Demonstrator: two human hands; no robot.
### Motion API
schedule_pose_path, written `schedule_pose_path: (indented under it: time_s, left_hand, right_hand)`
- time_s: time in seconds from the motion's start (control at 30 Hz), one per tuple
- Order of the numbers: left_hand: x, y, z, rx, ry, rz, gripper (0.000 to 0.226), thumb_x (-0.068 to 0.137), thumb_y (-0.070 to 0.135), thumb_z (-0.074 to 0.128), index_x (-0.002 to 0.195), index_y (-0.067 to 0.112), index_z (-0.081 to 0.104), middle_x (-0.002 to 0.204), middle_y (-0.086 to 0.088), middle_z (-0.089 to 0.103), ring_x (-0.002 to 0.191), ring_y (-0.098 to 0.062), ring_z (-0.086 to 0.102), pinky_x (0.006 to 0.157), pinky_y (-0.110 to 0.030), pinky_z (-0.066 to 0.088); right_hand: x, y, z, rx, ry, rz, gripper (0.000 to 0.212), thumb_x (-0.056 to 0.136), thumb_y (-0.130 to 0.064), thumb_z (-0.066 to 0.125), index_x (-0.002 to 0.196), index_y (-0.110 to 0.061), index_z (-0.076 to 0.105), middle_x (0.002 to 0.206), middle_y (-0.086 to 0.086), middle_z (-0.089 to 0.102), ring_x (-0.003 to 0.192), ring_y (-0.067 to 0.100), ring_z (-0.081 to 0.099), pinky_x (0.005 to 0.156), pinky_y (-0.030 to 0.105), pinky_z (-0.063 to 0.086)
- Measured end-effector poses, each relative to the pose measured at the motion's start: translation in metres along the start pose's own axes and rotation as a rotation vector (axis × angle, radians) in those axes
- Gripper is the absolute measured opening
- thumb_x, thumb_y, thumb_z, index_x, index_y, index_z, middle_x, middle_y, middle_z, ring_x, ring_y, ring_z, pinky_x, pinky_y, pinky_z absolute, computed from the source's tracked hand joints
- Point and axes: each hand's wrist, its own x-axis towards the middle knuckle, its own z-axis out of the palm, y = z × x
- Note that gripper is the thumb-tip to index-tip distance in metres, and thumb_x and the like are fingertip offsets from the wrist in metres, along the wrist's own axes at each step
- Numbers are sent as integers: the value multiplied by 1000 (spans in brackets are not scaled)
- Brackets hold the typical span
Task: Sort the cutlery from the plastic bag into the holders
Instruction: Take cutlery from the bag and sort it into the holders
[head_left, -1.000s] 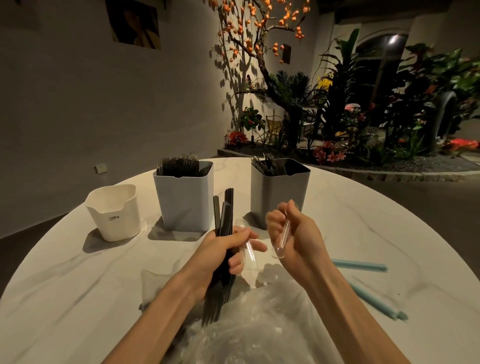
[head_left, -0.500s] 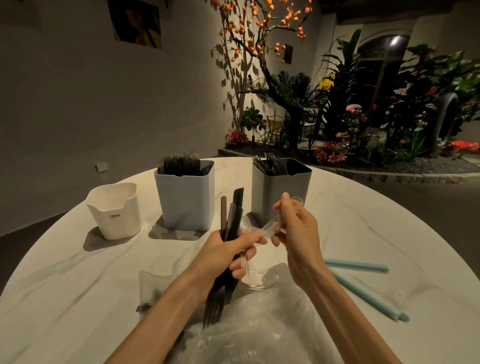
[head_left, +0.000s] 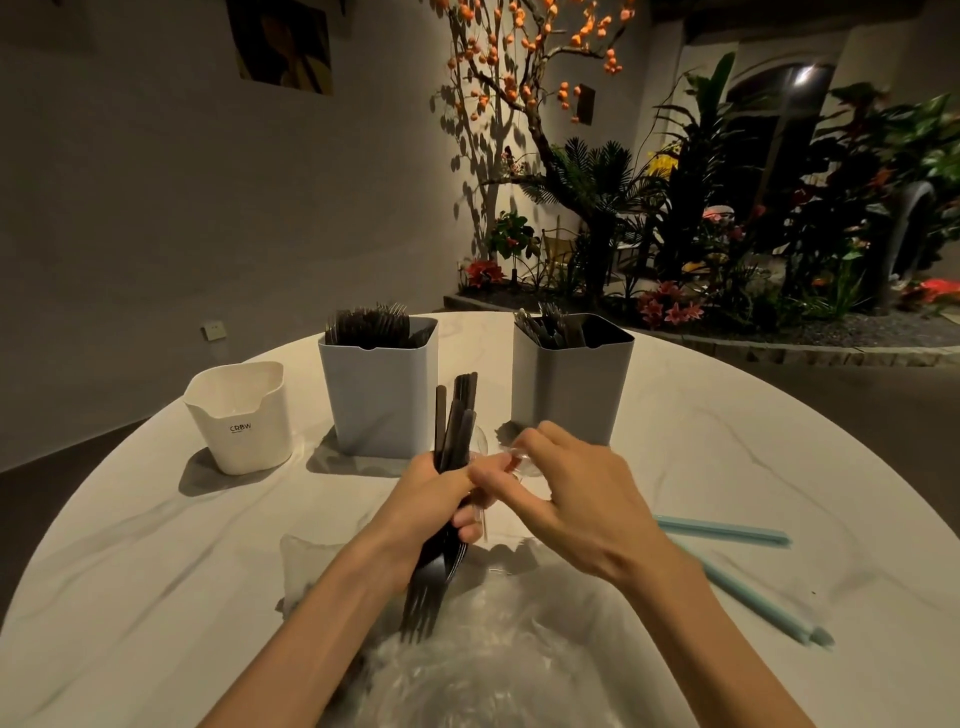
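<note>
Tabletop (head_left: 156, 561): round, white marble look, and it carries everything here.
Plastic bag (head_left: 467, 670): crumpled and clear, lying at the near edge right under both forearms.
Grey holder, middle (head_left: 382, 400): upright and packed with dark forks, tines up.
Grey holder, right (head_left: 571, 387): upright, a smaller cluster of cutlery leaning in its back-left corner.
White holder (head_left: 244, 421): far left, apart from the grey pair; nothing shows above its rim.
Teal clips (head_left: 727, 535): two long bars lying on the tabletop off to the right.
Left hand (head_left: 431, 499): fist clamped round a bundle of black forks (head_left: 452, 431), handles up, tines pointing down at the bag.
Right hand (head_left: 576, 493): fingers pinched on a clear plastic utensil (head_left: 514, 457), pressed in close against the left hand's fingers; which kind of utensil, I can't tell.
</note>
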Motion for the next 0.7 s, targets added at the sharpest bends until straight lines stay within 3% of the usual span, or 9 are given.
schedule_pose_path:
  time_s: [0.13, 0.2, 0.3, 0.37, 0.43, 0.53, 0.63, 0.7]
  left_hand:
    - [0, -1, 0, 6, -38, -42, 36, 92, 38, 70, 80, 6, 61, 56, -1, 48, 42, -8, 38, 43, -20, 40]
    - [2, -2, 0, -94, -53, -49, 33, 94, 36, 68, 87, 4, 65, 62, -3, 50, 44, -8, 38, 43, -19, 40]
    - [2, 1, -5, -260, -139, -68, 31, 98, 20, 62, 116, -6, 68, 71, -4, 52, 53, -7, 43, 44, -18, 42]
    - [1, 1, -7, -251, -212, -67, 32, 96, 15, 63, 119, -5, 69, 78, -5, 57, 57, -7, 47, 45, -17, 44]
    - [0, 0, -7, -200, -254, -58, 33, 92, 16, 66, 116, -6, 69, 83, -8, 59, 57, -8, 47, 45, -17, 44]
    - [-5, -1, -5, -152, -318, -69, 36, 91, 18, 68, 117, -7, 66, 84, -10, 62, 53, -9, 46, 45, -18, 44]
    - [-8, 0, -4, -192, -390, -86, 29, 93, 13, 64, 118, -1, 60, 81, -11, 61, 52, -8, 43, 45, -18, 43]
    - [-9, 0, -2, -187, -380, -95, 24, 95, 12, 62, 117, 1, 60, 80, -11, 61, 51, -8, 43, 44, -18, 43]
  right_hand:
    - [1, 9, 1, 8, -105, 49, 67, 85, -87, 21, 82, -30, 57, 77, -13, 61, 69, 10, 58, 70, 31, 54]
    - [1, 12, 3, 108, -99, 112, 64, 88, -81, 28, 77, -25, 58, 66, -9, 58, 62, 13, 57, 67, 38, 54]
    - [3, 13, 2, 426, -11, 274, 45, 98, -58, 44, 80, -22, 65, 66, -5, 61, 61, 12, 58, 64, 33, 53]
    - [4, 9, -1, 746, -11, 401, 36, 102, -46, 45, 85, -19, 63, 71, 0, 62, 58, 11, 59, 55, 26, 52]
    - [4, 4, -4, 1047, 1, 514, 38, 104, -41, 44, 91, -10, 61, 65, 1, 56, 51, 12, 49, 44, 21, 40]
    - [6, -1, -7, 1051, -54, 577, 38, 96, -55, 52, 95, -21, 69, 54, -12, 47, 52, 6, 33, 48, 20, 27]
    - [5, -5, -7, 1094, -305, 568, 45, 79, -69, 66, 70, -25, 64, 60, -3, 41, 54, 8, 27, 53, 23, 21]
    - [4, -7, -5, 1128, -330, 573, 46, 78, -66, 71, 72, -21, 63, 63, 2, 41, 54, 9, 26, 53, 24, 20]
